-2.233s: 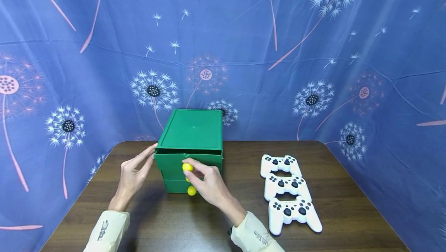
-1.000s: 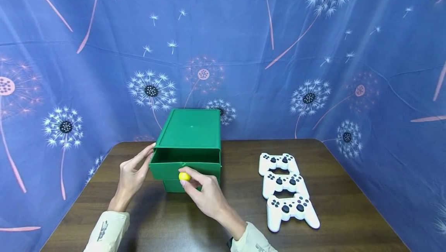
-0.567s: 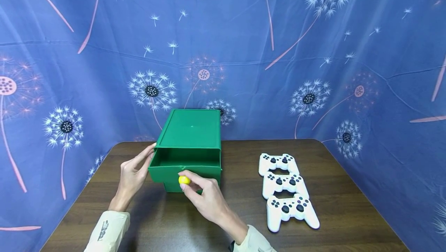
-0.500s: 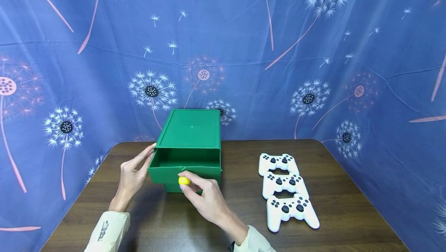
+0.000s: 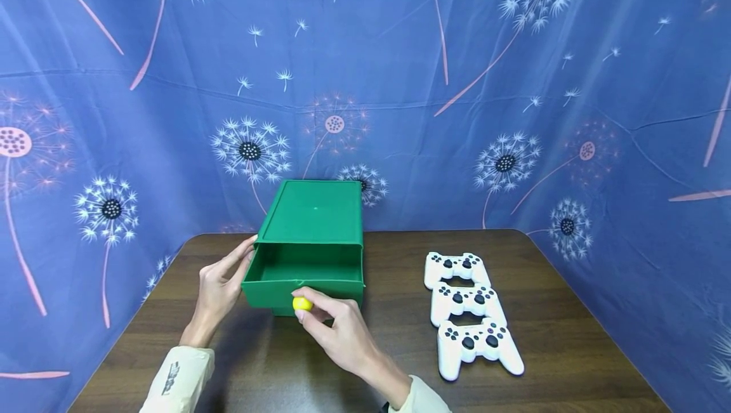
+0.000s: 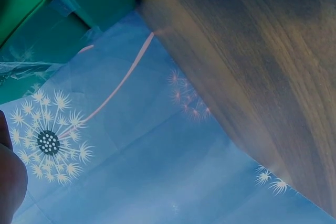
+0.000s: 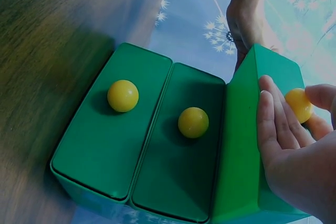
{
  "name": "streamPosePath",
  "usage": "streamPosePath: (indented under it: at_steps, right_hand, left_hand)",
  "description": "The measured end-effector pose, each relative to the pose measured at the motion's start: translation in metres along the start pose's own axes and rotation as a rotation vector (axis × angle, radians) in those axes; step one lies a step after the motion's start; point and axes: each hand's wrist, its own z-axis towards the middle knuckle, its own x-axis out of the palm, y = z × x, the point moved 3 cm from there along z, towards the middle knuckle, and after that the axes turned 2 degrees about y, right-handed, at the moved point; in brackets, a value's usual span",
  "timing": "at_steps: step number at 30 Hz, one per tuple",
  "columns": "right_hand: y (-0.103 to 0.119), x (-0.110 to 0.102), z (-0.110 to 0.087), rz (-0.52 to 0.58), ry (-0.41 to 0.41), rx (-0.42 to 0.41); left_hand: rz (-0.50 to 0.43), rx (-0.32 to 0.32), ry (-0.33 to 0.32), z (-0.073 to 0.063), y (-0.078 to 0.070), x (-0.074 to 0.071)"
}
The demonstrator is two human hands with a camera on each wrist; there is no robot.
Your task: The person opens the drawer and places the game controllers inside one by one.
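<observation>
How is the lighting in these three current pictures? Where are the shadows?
Head view: bright, with a soft shadow on the table near the left hand; left wrist view: dim and bluish, that hand dark at the left edge; right wrist view: shadows beside two yellow knobs, cloth washed out at upper right.

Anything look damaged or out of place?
The open drawer seems to have a small nick in its front rim, above the yellow knob, and wrinkled clear film, perhaps tape, clings to the green cabinet.
</observation>
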Motion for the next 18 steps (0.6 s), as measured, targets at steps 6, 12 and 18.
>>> streamPosePath:
  at_steps: [6,12,18]
  right_hand:
    - [0.0012,-0.0003,-0.002,0.007,0.01,-0.002]
    - [0.0029,-0.001,-0.0037,0.007,0.016,-0.007]
    - [0.0047,0.0,-0.006,0.011,0.024,-0.005]
  left_hand:
    - [-0.017,-0.005,0.003,-0.0002,0.0008,0.0012]
    - [-0.005,-0.004,0.01,-0.0005,0.0007,0.0017]
    - [-0.023,-0.007,0.01,-0.0001,-0.0005,0.0011]
